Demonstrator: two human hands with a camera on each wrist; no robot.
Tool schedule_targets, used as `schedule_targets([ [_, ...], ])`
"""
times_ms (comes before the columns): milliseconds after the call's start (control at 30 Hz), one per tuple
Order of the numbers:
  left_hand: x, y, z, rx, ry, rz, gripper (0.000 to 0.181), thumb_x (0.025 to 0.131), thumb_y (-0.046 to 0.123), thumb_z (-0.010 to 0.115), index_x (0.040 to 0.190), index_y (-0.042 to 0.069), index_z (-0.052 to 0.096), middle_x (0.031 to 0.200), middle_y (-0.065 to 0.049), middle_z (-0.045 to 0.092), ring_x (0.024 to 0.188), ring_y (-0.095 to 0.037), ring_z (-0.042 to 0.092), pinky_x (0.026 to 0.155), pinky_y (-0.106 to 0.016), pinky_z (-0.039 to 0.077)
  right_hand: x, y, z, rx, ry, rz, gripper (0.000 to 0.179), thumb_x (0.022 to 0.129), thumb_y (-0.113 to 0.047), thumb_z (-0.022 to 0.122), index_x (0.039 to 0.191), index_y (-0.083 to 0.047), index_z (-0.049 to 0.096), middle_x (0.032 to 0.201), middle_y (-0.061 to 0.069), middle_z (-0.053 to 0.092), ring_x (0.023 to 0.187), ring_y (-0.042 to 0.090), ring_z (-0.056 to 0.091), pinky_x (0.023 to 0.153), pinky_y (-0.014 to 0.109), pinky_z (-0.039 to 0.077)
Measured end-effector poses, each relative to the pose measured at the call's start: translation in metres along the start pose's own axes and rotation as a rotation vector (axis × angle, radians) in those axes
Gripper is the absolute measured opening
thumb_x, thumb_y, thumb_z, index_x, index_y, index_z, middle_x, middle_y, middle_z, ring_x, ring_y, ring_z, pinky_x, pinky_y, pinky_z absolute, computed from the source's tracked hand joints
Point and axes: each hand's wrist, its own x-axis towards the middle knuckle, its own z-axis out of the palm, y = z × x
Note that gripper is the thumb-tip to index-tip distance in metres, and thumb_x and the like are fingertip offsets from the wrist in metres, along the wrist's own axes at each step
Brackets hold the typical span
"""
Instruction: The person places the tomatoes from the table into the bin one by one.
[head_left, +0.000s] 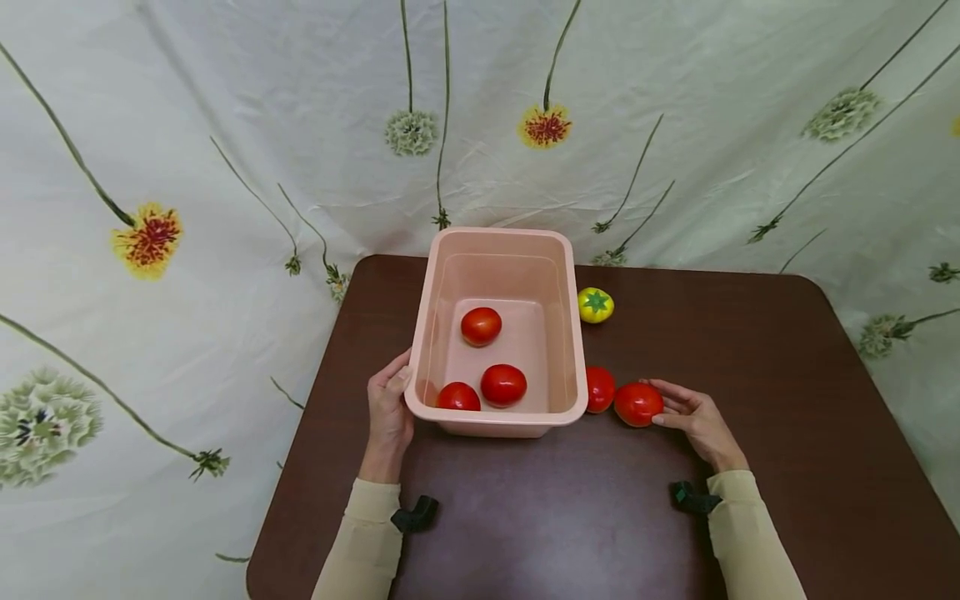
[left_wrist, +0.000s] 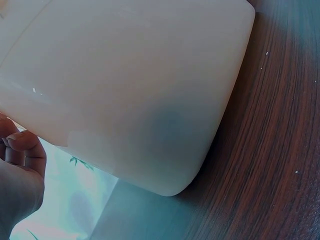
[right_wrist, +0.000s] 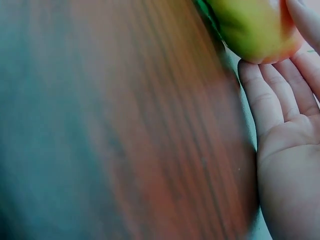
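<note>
My left hand (head_left: 389, 406) grips the left rim of a pink plastic bin (head_left: 495, 426), thumb on the near-left part of the edge. In the left wrist view the bin's outer wall (left_wrist: 115, 90) fills most of the picture beside the curled fingers. Three red tomatoes lie inside: one in the middle (head_left: 481, 326), one nearer (head_left: 503, 385), and one partly hidden by the front rim (head_left: 458, 397). To the right of the bin, my right hand (head_left: 697, 419) holds a red tomato (head_left: 637, 404) between thumb and fingers; its yellow-green side (right_wrist: 250, 27) shows in the right wrist view.
Another red tomato (head_left: 600, 389) sits between the bin and the held one, partly covered by the bin. Farther back is a yellow tomato (head_left: 596, 306) with a green star-shaped top. The dark wooden table (head_left: 750, 350) meets a flower-printed cloth (head_left: 495, 175) behind.
</note>
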Motion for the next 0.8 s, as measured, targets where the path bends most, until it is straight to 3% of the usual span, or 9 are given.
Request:
schedule_targets([
  [467,0.001,-0.001,0.000,-0.017,-0.025,0.007,0.035,0.086,0.007,0.048,0.109,0.009,0.074,0.107,0.000,0.073,0.094,-0.014,0.067,0.083,-0.025,0.056,0.017,-0.004,0.005,0.073,0.028,-0.078,0.055,0.088,0.012,0.057,0.141,0.002,0.047,0.127,-0.012,0.065,0.112,0.006,0.065,0.089,0.022,0.053],
  [800,0.001,-0.001,0.000,-0.031,-0.028,0.013,0.035,0.086,0.006,0.047,0.107,0.012,0.075,0.107,-0.001,0.073,0.094,-0.014,0.067,0.084,-0.025,0.056,0.024,-0.009,0.009,0.089,0.098,-0.095,0.053,0.087,0.011,0.058,0.139,0.001,0.050,0.124,-0.012,0.067,0.108,0.005,0.067,0.088,0.019,0.052],
])
